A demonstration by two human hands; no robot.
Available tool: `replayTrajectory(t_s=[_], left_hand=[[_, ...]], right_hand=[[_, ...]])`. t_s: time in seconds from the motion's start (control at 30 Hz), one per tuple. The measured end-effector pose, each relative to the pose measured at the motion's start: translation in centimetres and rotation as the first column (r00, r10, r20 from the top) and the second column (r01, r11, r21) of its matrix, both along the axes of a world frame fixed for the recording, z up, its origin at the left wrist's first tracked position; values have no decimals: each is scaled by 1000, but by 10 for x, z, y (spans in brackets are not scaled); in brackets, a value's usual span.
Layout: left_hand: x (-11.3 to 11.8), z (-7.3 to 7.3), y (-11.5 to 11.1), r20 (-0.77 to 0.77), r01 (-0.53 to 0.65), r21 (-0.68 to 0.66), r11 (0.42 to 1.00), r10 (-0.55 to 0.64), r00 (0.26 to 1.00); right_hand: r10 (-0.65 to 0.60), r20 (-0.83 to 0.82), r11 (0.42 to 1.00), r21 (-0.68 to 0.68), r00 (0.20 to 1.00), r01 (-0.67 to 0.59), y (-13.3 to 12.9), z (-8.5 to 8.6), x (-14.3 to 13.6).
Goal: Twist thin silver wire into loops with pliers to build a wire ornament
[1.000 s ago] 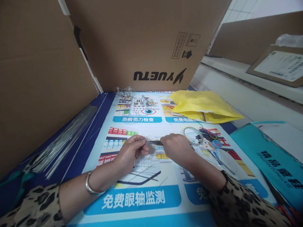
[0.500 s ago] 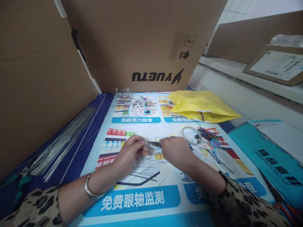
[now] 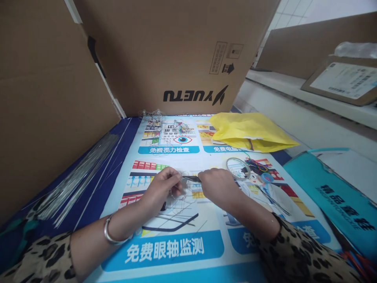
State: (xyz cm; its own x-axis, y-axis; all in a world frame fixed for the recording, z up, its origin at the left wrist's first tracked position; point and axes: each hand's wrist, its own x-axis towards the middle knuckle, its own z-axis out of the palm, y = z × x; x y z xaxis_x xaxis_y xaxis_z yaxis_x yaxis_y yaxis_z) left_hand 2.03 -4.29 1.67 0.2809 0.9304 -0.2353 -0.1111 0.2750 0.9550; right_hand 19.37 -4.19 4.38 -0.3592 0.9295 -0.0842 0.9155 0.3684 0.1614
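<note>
My left hand [image 3: 166, 181] is closed in a pinch on a thin, bent silvery wire piece [image 3: 180, 200], whose loops hang below the fingertips. The fine shape of the piece is hard to make out. Wrapped round the handles of dark-jawed pliers [image 3: 192, 179], my right hand [image 3: 217, 184] faces it from the right. The plier tips point left and meet the wire close to my left thumb; whether they clamp it I cannot tell. Both hands are above the printed sheet [image 3: 203, 257].
A bundle of straight wires [image 3: 84, 179] lies left. Tangled wire pieces [image 3: 179, 127] are at the back, before the cardboard wall [image 3: 165, 51]. On the right are a ring-shaped roll [image 3: 238, 169], coloured cords [image 3: 259, 166], tweezers [image 3: 272, 199], a yellow bag [image 3: 253, 127] and a teal bag [image 3: 338, 196].
My left hand has turned slightly and its lower fingers have shifted, with the hanging wire loops moving a little. The pliers stay at nearly the same spot.
</note>
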Motion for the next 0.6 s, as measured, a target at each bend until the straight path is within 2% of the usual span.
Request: replayTrajectory(t_s=[0.13,0.3,0.47,0.6], left_hand=[[-5,-4,4,-198,-6,129,992,32,980],[-10,-14,12,-365,81,224,971,7,931],[-11,-16,15,-323,78,191,978,-12,946],[-10,-10,13,-228,-3,150,989,38,973]], right_hand=[[29,22,1000,9,999,-29,0,-1,1],[28,36,999,-20,999,-28,0,1,1],[6,42,999,-53,999,-4,1,7,2],[11,56,999,-41,998,-9,1,12,5]])
